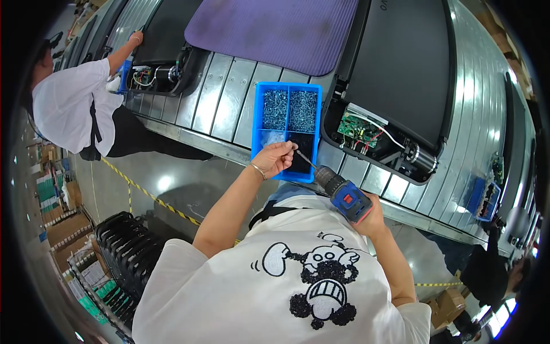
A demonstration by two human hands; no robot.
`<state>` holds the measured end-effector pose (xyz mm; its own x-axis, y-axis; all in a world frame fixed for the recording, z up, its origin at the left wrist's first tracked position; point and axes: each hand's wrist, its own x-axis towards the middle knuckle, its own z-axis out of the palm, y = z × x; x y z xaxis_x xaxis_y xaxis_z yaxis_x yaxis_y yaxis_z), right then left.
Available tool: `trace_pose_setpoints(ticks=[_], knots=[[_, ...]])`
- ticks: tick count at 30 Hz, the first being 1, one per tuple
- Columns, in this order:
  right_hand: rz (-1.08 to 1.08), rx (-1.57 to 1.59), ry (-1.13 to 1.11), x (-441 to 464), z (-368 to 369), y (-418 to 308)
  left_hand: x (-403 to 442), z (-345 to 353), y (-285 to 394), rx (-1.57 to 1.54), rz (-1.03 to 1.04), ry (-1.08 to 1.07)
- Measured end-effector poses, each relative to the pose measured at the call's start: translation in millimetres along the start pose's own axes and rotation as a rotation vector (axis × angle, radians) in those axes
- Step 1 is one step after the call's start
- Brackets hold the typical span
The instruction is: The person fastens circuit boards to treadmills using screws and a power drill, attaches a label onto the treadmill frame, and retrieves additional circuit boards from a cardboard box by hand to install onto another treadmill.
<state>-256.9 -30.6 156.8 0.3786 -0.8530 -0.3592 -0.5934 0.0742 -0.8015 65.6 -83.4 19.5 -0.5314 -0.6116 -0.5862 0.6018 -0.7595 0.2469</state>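
Note:
My right hand is wrapped round a blue and black cordless drill. Its long bit points up and left, over a blue divided bin. At the bit's tip, the thumb and fingers of my left hand are pinched together; whatever small piece they hold is too small to make out. The bin's two far compartments contain many silver screws. A whitish clear material lies in the near left one, partly behind my left hand, and dark small parts are in the near right one.
Right of the bin lies a black treadmill-like machine with an exposed circuit board and motor. A purple mat covers part of the metal roller line. A co-worker stands at left, another person at right.

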Motion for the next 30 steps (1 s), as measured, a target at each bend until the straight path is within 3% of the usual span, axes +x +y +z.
trace_pose_setpoints(ticks=[6,15,21,27,30], knots=[[0.064,0.077,-0.027,0.8,-9.2,-6.5,-1.0,23.5,-7.1,0.018,0.064,0.154],[0.059,0.066,-0.014,-4.2,-23.3,-6.4,4.8,46.5,-8.2,0.092,0.046,0.131],[0.140,-0.036,-0.068,-19.0,-46.2,-5.4,24.4,56.0,-9.9,0.236,-0.175,0.147],[0.086,0.001,0.252,-48.1,-50.0,10.3,79.5,92.7,-32.2,-0.081,-0.286,0.100],[0.132,0.170,0.429,-62.7,-39.0,27.8,96.9,140.7,-42.7,0.034,-0.318,0.121]])
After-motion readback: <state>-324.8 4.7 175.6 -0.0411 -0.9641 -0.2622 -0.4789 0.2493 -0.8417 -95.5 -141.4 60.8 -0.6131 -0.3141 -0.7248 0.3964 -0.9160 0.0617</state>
